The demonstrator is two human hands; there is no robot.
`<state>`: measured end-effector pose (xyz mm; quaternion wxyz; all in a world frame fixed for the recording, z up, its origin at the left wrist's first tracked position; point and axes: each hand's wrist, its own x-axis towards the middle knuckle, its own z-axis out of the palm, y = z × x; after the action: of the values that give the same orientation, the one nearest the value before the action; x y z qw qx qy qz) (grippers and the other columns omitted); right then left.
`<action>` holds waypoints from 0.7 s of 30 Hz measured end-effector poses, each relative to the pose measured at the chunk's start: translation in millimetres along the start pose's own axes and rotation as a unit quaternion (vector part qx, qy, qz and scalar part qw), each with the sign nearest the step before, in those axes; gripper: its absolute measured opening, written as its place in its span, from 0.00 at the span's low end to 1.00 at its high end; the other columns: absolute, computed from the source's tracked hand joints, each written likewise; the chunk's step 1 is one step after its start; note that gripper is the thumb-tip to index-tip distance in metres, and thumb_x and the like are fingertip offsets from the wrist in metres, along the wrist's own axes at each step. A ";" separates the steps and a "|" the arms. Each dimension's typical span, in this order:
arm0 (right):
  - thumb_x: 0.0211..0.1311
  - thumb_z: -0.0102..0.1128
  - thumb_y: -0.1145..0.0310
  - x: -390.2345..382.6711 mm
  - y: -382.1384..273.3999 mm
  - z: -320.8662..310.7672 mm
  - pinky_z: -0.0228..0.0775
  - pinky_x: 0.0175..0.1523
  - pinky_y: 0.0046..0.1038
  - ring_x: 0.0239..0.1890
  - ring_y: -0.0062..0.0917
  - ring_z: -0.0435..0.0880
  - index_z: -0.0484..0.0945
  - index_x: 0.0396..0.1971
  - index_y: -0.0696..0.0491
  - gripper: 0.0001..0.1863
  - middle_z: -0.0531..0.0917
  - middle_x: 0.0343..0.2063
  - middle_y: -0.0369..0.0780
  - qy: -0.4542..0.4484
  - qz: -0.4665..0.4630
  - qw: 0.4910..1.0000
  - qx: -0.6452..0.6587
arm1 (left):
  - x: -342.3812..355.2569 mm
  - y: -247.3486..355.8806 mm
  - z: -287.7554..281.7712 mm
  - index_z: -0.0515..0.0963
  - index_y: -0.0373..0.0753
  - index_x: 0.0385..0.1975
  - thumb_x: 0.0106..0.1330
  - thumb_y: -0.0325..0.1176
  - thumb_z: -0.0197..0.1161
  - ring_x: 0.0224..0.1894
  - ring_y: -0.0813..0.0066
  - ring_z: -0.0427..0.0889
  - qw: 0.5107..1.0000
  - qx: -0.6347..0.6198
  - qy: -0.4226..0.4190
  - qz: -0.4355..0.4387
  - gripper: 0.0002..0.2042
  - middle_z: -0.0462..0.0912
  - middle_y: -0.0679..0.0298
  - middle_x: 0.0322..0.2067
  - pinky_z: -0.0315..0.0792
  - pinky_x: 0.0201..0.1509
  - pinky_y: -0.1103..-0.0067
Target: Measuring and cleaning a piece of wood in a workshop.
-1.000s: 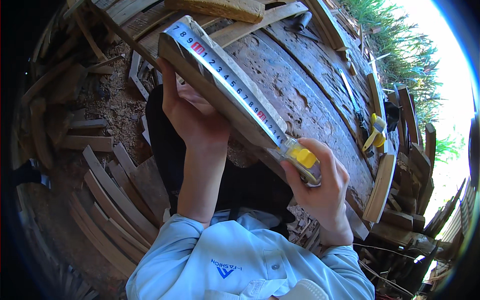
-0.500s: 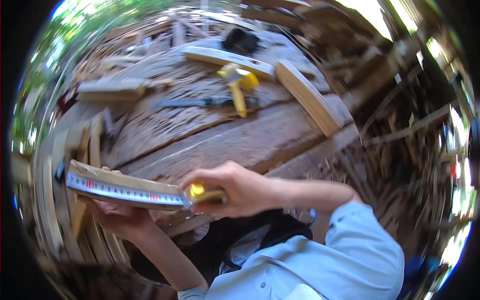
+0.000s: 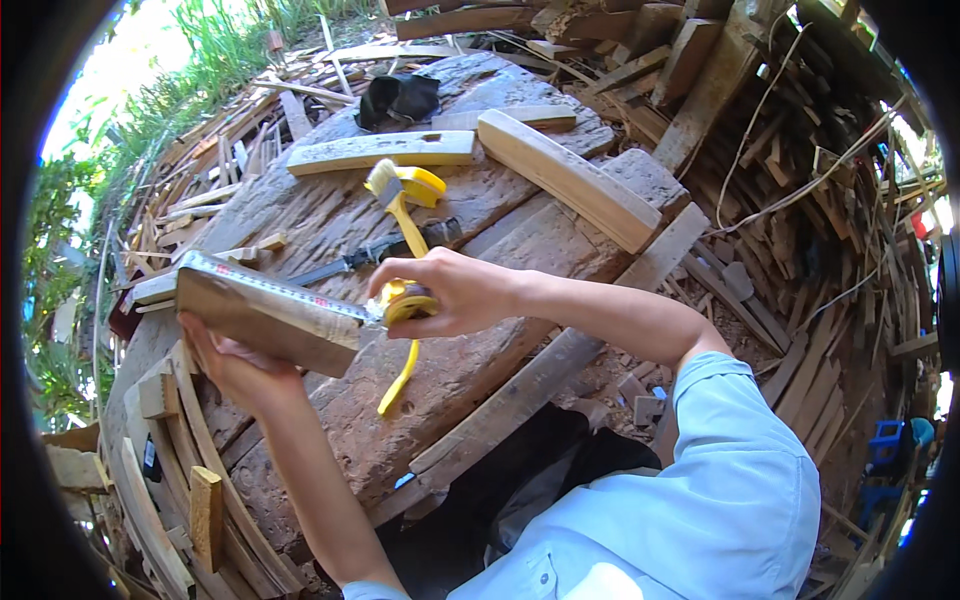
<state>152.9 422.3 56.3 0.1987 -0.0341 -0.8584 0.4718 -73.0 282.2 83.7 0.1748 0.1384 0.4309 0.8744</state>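
Note:
A short, thick block of wood (image 3: 265, 318) rests in my left hand (image 3: 240, 368), whose fingers support it from below at the left. Along the block's upper edge lies a white tape blade (image 3: 275, 288) with black and red marks. My right hand (image 3: 460, 292) grips the yellow tape measure (image 3: 403, 302) at the block's right end. Below that hand a curved yellow strip (image 3: 400, 378) shows; whether it joins the case I cannot tell. Just beyond, on the plank bench (image 3: 480, 345), lie a yellow-handled brush (image 3: 407, 222) and a tool with a black handle (image 3: 405, 243).
Several cut wood pieces, including a long beam (image 3: 570, 180) and a pale bar (image 3: 385, 152), lie at the bench's far side, near a dark cloth-like item (image 3: 398, 100). Scrap wood (image 3: 800, 250) is heaped to the right. Curved slats (image 3: 175, 450) stand at the left.
Both hands have moved up and away from my body with the block and tape measure. The block has turned, so the tape now shows along its top edge. The view has shifted too.

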 end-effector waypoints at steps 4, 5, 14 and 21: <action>0.65 0.74 0.65 10.7 13.5 8.9 0.82 0.45 0.35 0.38 0.35 0.92 0.72 0.57 0.53 0.25 0.90 0.33 0.44 -0.014 -0.054 0.998 -0.001 | 4.2 -3.0 12.9 0.66 0.47 0.69 0.77 0.52 0.60 0.62 0.60 0.78 0.999 -0.011 0.020 0.035 0.27 0.75 0.61 0.62 0.76 0.65 0.57; 0.65 0.73 0.65 10.7 12.9 7.8 0.82 0.45 0.35 0.38 0.36 0.92 0.72 0.57 0.53 0.25 0.90 0.33 0.44 -0.017 -0.036 0.999 -0.026 | 8.7 -7.9 13.5 0.66 0.48 0.69 0.77 0.51 0.61 0.62 0.61 0.78 0.998 -0.010 0.023 0.050 0.26 0.76 0.62 0.61 0.76 0.64 0.58; 0.62 0.75 0.63 15.1 16.2 -12.8 0.84 0.41 0.37 0.35 0.42 0.91 0.73 0.61 0.51 0.29 0.90 0.35 0.43 0.130 -0.113 0.978 -0.118 | 35.7 -14.3 62.6 0.71 0.52 0.62 0.75 0.50 0.64 0.59 0.62 0.79 0.993 -0.110 -0.001 0.030 0.20 0.77 0.65 0.57 0.78 0.60 0.60; 0.54 0.81 0.66 3.1 29.9 -8.2 0.84 0.40 0.34 0.34 0.37 0.92 0.74 0.62 0.53 0.36 0.89 0.37 0.44 0.167 -0.139 0.964 -0.155 | 62.1 -31.1 78.9 0.70 0.52 0.60 0.77 0.50 0.61 0.58 0.64 0.79 0.990 -0.128 -0.049 -0.009 0.18 0.78 0.67 0.52 0.78 0.60 0.59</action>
<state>149.2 446.1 36.5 0.3950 -0.0233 -0.8718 0.2888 -92.1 381.8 111.1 0.2199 0.1534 0.3073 0.9130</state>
